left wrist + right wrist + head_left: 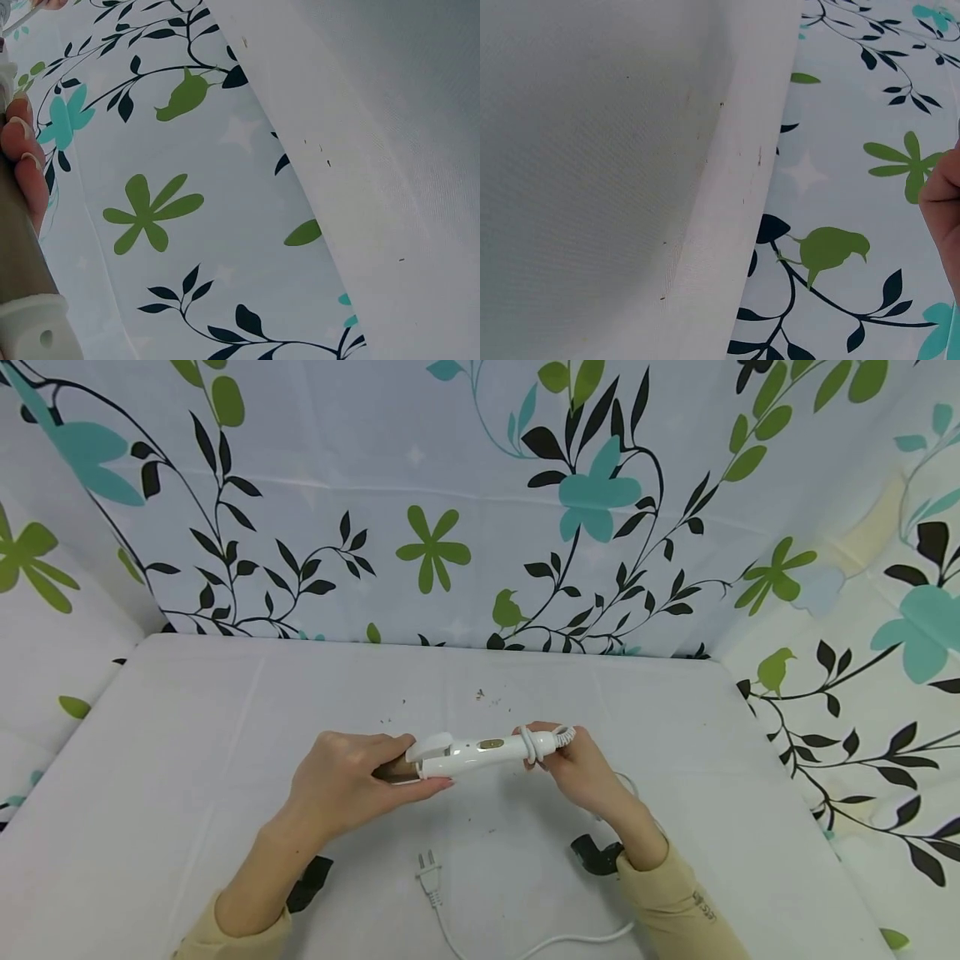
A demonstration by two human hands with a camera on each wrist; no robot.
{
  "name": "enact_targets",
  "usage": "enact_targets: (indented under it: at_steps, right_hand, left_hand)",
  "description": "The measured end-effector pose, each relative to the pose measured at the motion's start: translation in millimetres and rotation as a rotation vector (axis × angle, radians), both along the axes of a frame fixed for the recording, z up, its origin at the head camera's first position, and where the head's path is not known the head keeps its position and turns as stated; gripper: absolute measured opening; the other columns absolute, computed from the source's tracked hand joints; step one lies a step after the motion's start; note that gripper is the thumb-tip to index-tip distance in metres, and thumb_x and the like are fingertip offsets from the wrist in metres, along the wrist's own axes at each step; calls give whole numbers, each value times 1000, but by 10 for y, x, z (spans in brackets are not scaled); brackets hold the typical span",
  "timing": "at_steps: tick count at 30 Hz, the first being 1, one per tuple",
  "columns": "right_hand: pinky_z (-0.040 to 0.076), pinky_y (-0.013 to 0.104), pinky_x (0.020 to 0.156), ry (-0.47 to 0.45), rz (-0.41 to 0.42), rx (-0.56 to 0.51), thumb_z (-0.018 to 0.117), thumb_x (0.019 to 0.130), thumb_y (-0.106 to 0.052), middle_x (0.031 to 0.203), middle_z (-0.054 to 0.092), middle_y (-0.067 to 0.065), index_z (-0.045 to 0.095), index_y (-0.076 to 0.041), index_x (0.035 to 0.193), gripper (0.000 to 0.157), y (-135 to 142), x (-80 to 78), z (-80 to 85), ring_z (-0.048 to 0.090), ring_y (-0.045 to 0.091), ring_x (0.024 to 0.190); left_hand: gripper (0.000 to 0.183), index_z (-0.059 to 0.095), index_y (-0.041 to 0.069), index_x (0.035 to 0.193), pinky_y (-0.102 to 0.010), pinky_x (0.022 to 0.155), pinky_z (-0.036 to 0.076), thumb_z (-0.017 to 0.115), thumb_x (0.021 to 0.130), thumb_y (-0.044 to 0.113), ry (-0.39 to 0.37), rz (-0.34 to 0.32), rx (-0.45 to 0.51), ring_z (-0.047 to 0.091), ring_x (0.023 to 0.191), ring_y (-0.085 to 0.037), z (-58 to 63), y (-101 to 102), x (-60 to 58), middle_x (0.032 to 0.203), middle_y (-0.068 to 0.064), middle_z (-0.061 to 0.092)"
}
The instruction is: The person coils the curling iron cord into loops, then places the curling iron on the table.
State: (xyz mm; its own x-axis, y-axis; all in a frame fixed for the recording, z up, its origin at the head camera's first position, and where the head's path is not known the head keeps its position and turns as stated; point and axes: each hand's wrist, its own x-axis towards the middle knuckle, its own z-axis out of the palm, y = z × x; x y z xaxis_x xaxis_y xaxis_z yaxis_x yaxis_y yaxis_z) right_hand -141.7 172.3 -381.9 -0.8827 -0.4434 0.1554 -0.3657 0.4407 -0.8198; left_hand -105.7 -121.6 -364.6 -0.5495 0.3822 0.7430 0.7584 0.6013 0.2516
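"Starting left, what's held?"
"Left hand point(341, 778) grasps a curling iron point(472, 757) by the barrel point(21, 247), over the desk point(217, 735); right hand point(587, 772) has fingers round the cord point(528, 744) end."
"Cord step, I guess?"
"Probably. Next move'd call for left steady, right working it."

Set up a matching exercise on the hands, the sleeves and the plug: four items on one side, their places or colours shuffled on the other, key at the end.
Column one
1. Left hand
2. Right hand
3. Plug
4. Sleeves

Column two
A. Lying on the white table, prongs pointing away from the person
B. Beige
C. At the cord-wrapped end of the white handle of the curling iron
D. At the brown barrel of the curling iron

Right pairs: 1-D, 2-C, 3-A, 4-B
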Motion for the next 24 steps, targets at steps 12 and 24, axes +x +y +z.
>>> enact_targets:
  at_steps: [12,24]
  right_hand:
    - [39,22,59,98,99,33,56,99,2,71,58,-3,71,-4,96,16,-4,22,41,47,10,65]
    - [41,23,58,188,125,9,57,101,-5,69,55,-3,69,-8,94,13,-22,36,61,48,9,63]
  left_hand:
    - [51,49,22,60,-13,45,15,75,80,61,-106,106,7,24,48,7,27,8,14,51,16,32]
    - [41,63,21,66,-21,43,22,83,73,56,-275,270,-34,29,46,0,56,-25,44,50,16,31]
